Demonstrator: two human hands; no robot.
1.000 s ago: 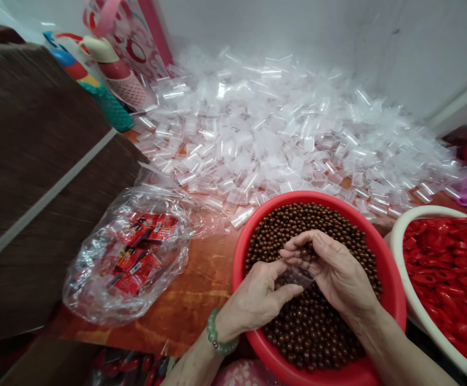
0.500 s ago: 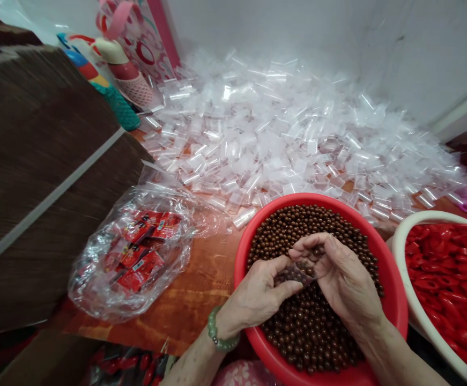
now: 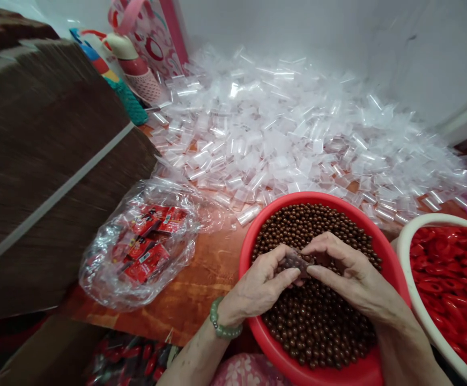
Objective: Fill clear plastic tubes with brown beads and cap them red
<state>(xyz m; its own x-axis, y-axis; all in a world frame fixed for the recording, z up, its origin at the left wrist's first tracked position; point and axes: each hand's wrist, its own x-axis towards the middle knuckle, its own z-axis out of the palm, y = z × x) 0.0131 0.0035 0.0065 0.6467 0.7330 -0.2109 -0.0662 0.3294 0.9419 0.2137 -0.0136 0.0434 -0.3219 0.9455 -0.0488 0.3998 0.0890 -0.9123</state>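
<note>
Brown beads fill a red basin (image 3: 398,279) in front of me. Over the beads, my left hand (image 3: 263,284), with a green bead bracelet (image 3: 225,332) at its wrist, grips a small clear bag (image 3: 293,261) with brown beads in it between thumb and fingers. The thumb and fingers of my right hand (image 3: 346,268) close on the right end of the same bag. My right fingertips are partly hidden behind the bag.
Clear plastic pieces (image 3: 277,128) are heaped behind the basin. At right stands a white basin (image 3: 406,236) of red parts. An open plastic bag (image 3: 96,268) of red packets lies left, beside a dark strapped stack (image 3: 56,134). A bottle (image 3: 132,64) stands behind.
My right hand has turned from a cupped pose over the bag's opening to a thumb-and-finger hold on its right end. The bag looks fuller and darker. The view has shifted slightly.
</note>
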